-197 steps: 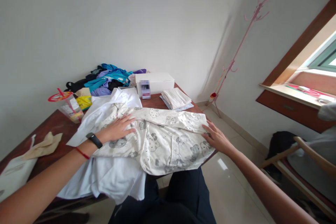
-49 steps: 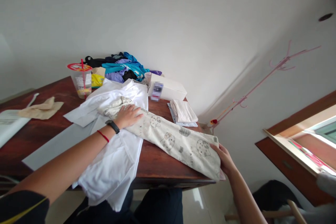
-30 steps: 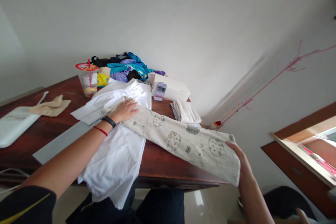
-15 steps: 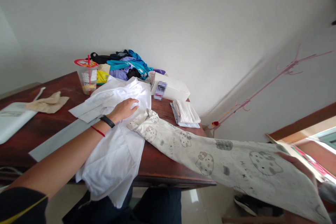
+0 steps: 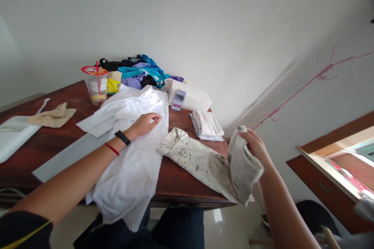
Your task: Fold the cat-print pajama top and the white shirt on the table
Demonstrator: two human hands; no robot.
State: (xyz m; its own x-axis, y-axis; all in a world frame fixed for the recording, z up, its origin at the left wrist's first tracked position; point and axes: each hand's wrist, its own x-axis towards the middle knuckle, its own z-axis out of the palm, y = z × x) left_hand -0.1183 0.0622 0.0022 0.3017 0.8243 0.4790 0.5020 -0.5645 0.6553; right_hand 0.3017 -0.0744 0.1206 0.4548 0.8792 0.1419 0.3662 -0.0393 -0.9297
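My right hand (image 5: 253, 144) grips one end of the cream cat-print pants (image 5: 201, 159), raising that end in a fold above the table's right front corner. The long narrow rest of the pants lies flat, its cuffed end pointing left. My left hand (image 5: 146, 123) hovers close over a white shirt (image 5: 131, 167), fingers loosely bent and apart, holding nothing. The shirt spreads over the table and hangs off the front edge. Part of the right hand's fingers is hidden behind the cloth.
On the dark wooden table (image 5: 26, 101) stand a plastic cup (image 5: 97, 87) with a straw and a white box (image 5: 189, 95). A folded cloth stack (image 5: 207, 124) lies at the right, a clothes heap (image 5: 143, 72) at the back. A pink coat rack (image 5: 304, 85) leans beyond.
My right hand has swung left and up from the far right, folding the far end of the pants back over the table. My left hand has shifted slightly right, off the pants' cuffed end.
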